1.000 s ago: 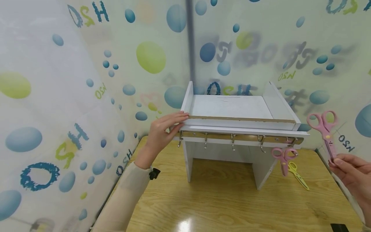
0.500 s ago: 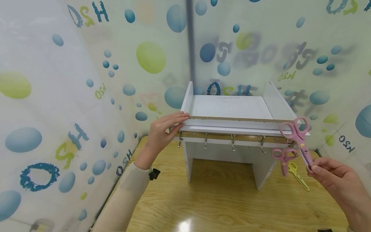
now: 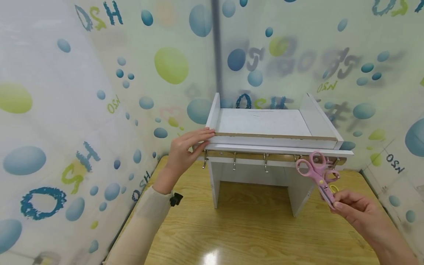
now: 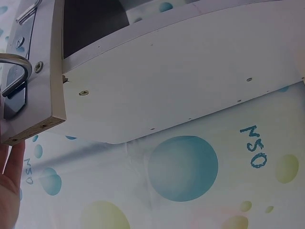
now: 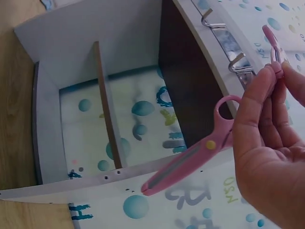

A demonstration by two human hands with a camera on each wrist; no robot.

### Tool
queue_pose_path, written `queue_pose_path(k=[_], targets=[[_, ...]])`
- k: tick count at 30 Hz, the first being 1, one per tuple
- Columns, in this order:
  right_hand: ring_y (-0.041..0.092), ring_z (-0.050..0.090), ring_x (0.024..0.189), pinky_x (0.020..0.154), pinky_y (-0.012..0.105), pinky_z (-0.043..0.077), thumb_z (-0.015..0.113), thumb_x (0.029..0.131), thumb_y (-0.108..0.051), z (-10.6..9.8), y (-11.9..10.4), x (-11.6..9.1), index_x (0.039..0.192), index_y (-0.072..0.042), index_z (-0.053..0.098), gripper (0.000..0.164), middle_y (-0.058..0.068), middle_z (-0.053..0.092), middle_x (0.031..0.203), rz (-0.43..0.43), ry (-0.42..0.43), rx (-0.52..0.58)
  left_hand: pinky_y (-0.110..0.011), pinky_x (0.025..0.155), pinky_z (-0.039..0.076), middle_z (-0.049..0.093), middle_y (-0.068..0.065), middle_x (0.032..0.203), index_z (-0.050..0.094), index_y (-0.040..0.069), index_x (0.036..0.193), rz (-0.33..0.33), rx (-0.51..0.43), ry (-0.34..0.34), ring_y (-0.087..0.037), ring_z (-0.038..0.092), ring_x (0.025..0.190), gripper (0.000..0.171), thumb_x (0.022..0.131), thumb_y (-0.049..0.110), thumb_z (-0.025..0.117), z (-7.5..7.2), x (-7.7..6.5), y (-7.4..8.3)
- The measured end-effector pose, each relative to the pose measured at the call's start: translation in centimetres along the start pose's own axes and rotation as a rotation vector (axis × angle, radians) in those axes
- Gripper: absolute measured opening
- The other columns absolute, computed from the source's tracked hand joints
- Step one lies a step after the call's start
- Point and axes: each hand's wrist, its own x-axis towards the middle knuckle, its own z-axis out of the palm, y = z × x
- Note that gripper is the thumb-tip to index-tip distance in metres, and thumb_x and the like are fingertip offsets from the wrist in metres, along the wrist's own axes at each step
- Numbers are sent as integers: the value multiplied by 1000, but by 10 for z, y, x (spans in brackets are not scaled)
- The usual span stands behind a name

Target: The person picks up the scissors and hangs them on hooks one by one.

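Note:
My right hand (image 3: 361, 213) pinches a pair of pink scissors (image 3: 318, 173) by the blade end, with the finger loops upward, in front of the rail's right end. Behind them, partly hidden, a second pair of pink scissors (image 5: 190, 160) hangs point down from the hook rail (image 3: 250, 156). At the white shelf's (image 3: 265, 141) front left corner, my left hand (image 3: 185, 149) holds the edge, fingers on top and thumb lower. Only part of that hand shows in the left wrist view, beside the board's end.
Several metal hooks (image 3: 266, 162) line the rail under the shelf's front edge. Yellow scissors (image 3: 334, 188) lie on the wooden table (image 3: 251, 235) at right, mostly covered by my right hand and the pink scissors. Patterned walls stand close behind and to the left.
My right hand has carried the pink scissors leftward and down from the far right to the rail's right end, covering part of the hanging pair. My left hand keeps its place.

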Motion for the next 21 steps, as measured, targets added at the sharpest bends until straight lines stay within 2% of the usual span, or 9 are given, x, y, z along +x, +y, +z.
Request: queue_pose_path(k=[4, 8, 15, 21], targets=[[12, 62, 94, 82, 21, 53, 25, 95, 18, 2, 9, 0, 113, -2, 60, 45, 1, 66, 103, 8, -17, 19, -26, 98, 48, 68, -4, 117, 70, 9, 114, 0, -3, 3, -17, 61, 113, 31, 83, 3, 70, 0, 0, 0], [9, 62, 91, 81, 21, 53, 29, 96, 16, 5, 16, -1, 111, -5, 63, 43, -1, 67, 100, 56, 28, -14, -27, 98, 48, 68, -5, 116, 70, 8, 113, 0, -4, 5, -17, 61, 113, 31, 83, 2, 70, 0, 0, 0], [8, 62, 93, 81, 21, 53, 30, 96, 16, 6, 27, -2, 109, -6, 64, 43, -3, 66, 101, 79, 27, 0, -27, 98, 47, 68, -4, 117, 70, 9, 113, -9, -4, 2, -17, 61, 113, 31, 83, 2, 70, 0, 0, 1], [7, 62, 92, 81, 21, 54, 33, 96, 13, 6, 35, -2, 106, -7, 65, 39, -4, 66, 100, 114, 60, -4, -27, 98, 47, 68, -4, 117, 70, 9, 113, -14, -13, 1, -17, 61, 114, 32, 83, 2, 70, 1, -1, 0]])
